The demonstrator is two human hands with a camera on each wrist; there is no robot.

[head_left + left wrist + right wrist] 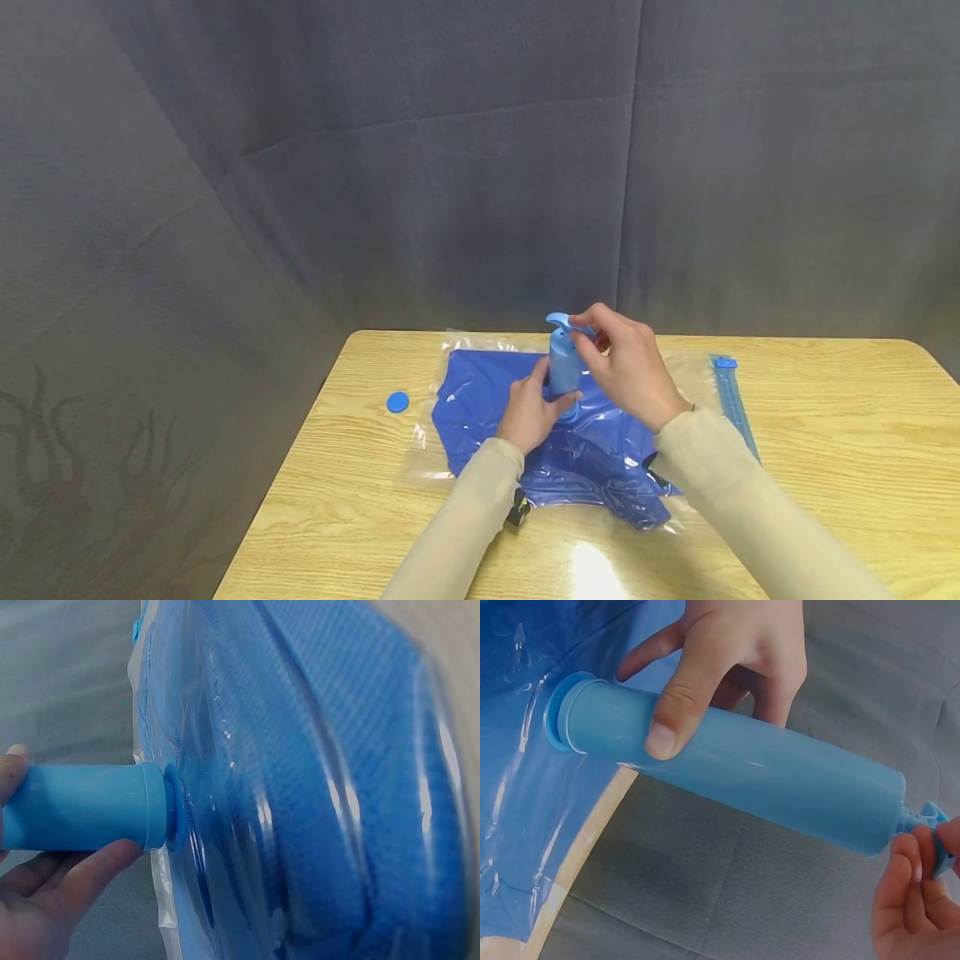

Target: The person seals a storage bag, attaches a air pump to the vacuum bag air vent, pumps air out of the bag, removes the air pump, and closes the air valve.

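A light blue hand pump stands upright on the round valve of a clear vacuum storage bag with blue fabric inside. My left hand grips the lower barrel, its thumb laid along the side in the right wrist view. At the top, my right hand pinches the pump's T-shaped handle between thumb and fingers. The handle sits close over the barrel's end, with only a short piece of rod showing.
A round blue cap lies on the wooden table left of the bag. Along the bag's right side runs a blue zip strip with a slider. A grey curtain hangs behind the table.
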